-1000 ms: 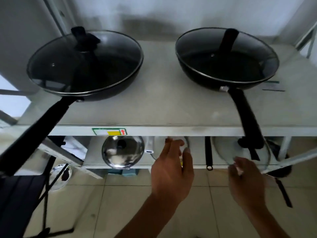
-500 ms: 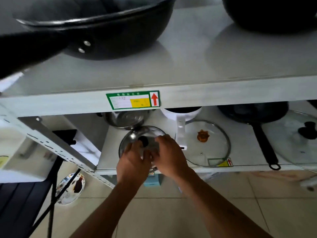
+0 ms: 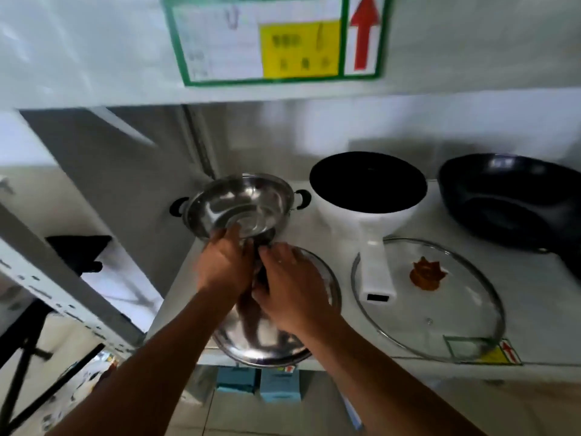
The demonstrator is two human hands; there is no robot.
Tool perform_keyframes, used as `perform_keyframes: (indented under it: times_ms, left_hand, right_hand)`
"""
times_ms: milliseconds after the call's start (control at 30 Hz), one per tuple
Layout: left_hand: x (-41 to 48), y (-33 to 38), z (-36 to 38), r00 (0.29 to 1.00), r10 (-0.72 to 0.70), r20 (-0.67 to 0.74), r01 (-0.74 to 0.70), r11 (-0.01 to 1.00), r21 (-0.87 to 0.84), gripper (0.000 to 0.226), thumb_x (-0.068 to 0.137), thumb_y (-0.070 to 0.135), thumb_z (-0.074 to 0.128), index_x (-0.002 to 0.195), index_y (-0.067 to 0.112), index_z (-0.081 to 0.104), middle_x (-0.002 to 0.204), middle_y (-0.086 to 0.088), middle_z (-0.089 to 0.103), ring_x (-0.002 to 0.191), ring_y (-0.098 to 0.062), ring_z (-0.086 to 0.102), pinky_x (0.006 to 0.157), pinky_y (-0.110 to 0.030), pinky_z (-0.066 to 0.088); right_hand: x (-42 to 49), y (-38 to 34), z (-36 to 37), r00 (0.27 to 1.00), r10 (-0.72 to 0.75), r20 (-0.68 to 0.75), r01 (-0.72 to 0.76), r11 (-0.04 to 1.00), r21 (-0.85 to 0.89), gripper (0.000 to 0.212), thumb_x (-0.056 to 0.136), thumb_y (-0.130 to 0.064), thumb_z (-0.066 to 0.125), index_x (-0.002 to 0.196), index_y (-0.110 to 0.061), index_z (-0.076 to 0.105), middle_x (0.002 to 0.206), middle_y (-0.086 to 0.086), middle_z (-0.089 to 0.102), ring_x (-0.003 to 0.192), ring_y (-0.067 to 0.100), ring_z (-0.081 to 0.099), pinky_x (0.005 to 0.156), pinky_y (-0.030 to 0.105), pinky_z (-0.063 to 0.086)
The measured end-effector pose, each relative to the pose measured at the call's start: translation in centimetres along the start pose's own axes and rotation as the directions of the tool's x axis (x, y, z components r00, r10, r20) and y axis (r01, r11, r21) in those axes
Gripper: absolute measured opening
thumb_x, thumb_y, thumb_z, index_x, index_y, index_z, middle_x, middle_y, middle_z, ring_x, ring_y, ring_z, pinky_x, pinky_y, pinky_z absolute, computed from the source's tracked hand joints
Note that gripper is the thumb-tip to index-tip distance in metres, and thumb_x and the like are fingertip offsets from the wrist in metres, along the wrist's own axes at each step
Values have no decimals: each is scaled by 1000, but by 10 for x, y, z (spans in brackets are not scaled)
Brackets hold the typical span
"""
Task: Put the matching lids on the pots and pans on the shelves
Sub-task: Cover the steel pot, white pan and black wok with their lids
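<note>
White lower shelf (image 3: 314, 247), under labelled upper shelf edge. Steel lid (image 3: 261, 344) lies at shelf front, beneath both hands; left hand (image 3: 224, 269) and right hand (image 3: 292, 287) curl around its centre knob, grip looks closed, knob hidden. Steel pot (image 3: 242, 209) sits just beyond left hand's fingertips, so lid goes straight fwd. Right of right hand: white pot (image 3: 371, 199), glass lid (image 3: 430, 303), black pan (image 3: 509, 199).

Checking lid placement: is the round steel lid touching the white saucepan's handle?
Apart. The head view shows bare shelf between the round steel lid and the white saucepan's handle.
</note>
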State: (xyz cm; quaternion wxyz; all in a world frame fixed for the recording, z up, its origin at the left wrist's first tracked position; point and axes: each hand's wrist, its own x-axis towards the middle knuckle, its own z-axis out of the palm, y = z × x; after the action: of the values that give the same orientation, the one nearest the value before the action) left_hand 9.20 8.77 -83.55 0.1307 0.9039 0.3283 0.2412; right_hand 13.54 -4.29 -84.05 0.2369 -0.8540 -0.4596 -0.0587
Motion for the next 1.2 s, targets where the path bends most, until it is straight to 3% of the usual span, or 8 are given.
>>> perform_keyframes:
  times_ms: [333, 667, 800, 900, 967, 1000, 1100, 1200]
  left_hand:
    - [12, -36, 15, 979, 201, 37, -203, 942, 268, 35, 79, 30, 69, 114, 26, 67, 115, -10, 57, 96, -35, 64, 70, -40, 55]
    - [11, -86, -16, 961, 275, -32, -275, 961, -5, 28, 88, 32, 52, 104, 25, 73, 104, -16, 63, 88, -40, 65, 72, -43, 56]
    - [-2, -123, -6, 988, 151, 31, -139, 958, -251, 20, 96, 18, 53, 110, 14, 66, 85, 29, 64, 78, 12, 60, 74, -10, 47]
    - [-42, -178, 60, 999, 51, -10, -52, 962, -269, 28, 97, 7, 50, 121, 5, 64, 78, 51, 57, 76, 29, 54, 79, -9, 50]
    - [-75, -152, 58, 973, 15, -228, -86, 949, -303, 37, 90, 15, 53, 108, 42, 70, 74, 44, 62, 73, 25, 55, 81, -15, 53]
    - [-93, -119, 33, 960, 118, -253, -215, 891, -400, 28, 87, 23, 54, 96, 44, 70, 69, 31, 65, 70, 16, 57, 80, -14, 52]
    - [-112, -46, -22, 741, 602, -299, -633, 774, -9, 13, 87, 16, 60, 93, 21, 70, 73, -1, 69, 65, -20, 63, 65, -29, 52]
    - [-126, -42, -29, 721, 624, -303, -637, 768, 65, 13, 89, 19, 65, 97, 14, 74, 82, -5, 70, 66, -27, 61, 59, -35, 48]
  right_hand:
    - [9, 5, 28, 998, -61, 4, 61, 996, -70, 29, 95, -39, 48, 111, -23, 66, 114, 4, 60, 109, 25, 49, 85, 37, 44]
    - [-49, -18, -19, 990, -36, -139, 49, 995, 92, 24, 93, -39, 53, 108, -24, 65, 100, -8, 64, 89, 4, 49, 78, 14, 38]
    - [-50, -38, -44, 953, 10, -301, 75, 959, 272, 23, 89, -36, 58, 102, -21, 69, 91, -10, 66, 86, 6, 62, 78, 22, 51]
    - [-27, -55, -63, 880, 11, -474, 142, 948, 286, 18, 88, -29, 65, 97, -16, 72, 87, -3, 70, 82, 13, 65, 76, 28, 53]
    - [-1, -61, -66, 855, 19, -518, 143, 952, 272, 19, 87, -29, 64, 94, -15, 73, 86, 1, 72, 82, 18, 67, 77, 34, 52]
    - [12, -62, -65, 855, 26, -517, 129, 957, 261, 20, 86, -31, 64, 93, -15, 73, 86, 2, 73, 82, 19, 68, 77, 36, 52]
    - [47, -57, -54, 891, 20, -453, 81, 976, 204, 22, 85, -33, 63, 90, -14, 72, 84, 4, 73, 81, 24, 67, 74, 37, 52]
    - [70, -52, -41, 929, -12, -370, 57, 992, 113, 22, 85, -33, 64, 86, -13, 71, 83, 7, 72, 80, 27, 65, 72, 35, 49]
